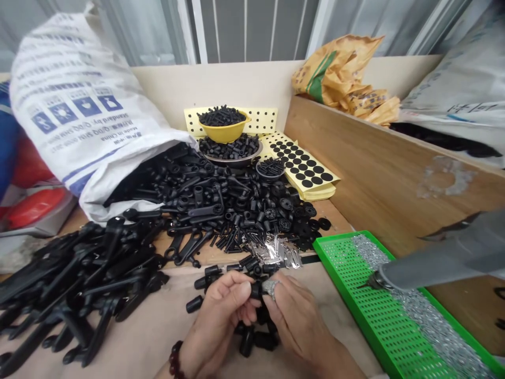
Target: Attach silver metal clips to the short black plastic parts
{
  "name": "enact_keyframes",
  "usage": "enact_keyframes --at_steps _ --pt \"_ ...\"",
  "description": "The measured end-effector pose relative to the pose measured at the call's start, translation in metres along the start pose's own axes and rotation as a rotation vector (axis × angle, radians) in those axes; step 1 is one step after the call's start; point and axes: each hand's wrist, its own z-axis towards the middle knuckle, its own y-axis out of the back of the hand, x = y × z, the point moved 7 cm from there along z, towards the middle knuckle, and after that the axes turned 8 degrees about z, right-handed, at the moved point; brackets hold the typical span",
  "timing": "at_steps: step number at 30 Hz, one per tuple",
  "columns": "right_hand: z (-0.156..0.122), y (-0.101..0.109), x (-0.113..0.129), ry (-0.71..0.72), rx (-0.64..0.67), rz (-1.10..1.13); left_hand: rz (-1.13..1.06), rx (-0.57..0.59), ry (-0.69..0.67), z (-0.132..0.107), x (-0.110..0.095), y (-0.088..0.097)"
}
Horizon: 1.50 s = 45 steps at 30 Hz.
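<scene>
A small black plastic cap (256, 290) sits pinched between the thumb and fingers of my left hand (226, 300). My right hand (295, 310) is closed right beside it, fingers pressed together. At its fingertips a mottled grey patch (270, 287) faces the cap; whether this is a wrapped fingertip or a held piece, I cannot tell. Beneath and around both hands lie several loose black caps (246, 341) on the cloth-like work surface (158, 331). Just beyond are flat silvery metal strips (276, 251) and black screws (232, 239).
Black lever-like parts (90, 273) heap at left, more spilling from a white sack (87, 100). A yellow bowl (224, 131) and sticker sheets (311, 171) stand behind. At right, a grey power screwdriver (442, 260) juts over a green tray (366, 305) of small metal pieces.
</scene>
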Motion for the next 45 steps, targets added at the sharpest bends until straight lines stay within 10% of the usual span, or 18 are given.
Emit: enact_keyframes --at_steps 14,25,29,37,45 --pt "-0.013 -0.011 -0.013 -0.398 0.018 0.405 0.134 -0.069 -0.256 -0.004 -0.004 0.0" --pt "-0.04 -0.045 -0.027 -1.049 0.044 1.066 0.677 -0.024 -0.728 -0.025 -0.032 -0.012" --pt "-0.036 -0.032 -0.027 -0.921 -0.006 0.831 0.822 -0.051 -0.805 -0.028 -0.034 -0.012" --pt "-0.015 -0.01 -0.004 -0.284 -0.022 0.351 0.452 -0.113 -0.432 -0.017 -0.008 0.002" --pt "-0.008 -0.003 0.002 -0.038 -0.042 0.082 0.306 -0.058 -0.295 -0.011 0.003 0.003"
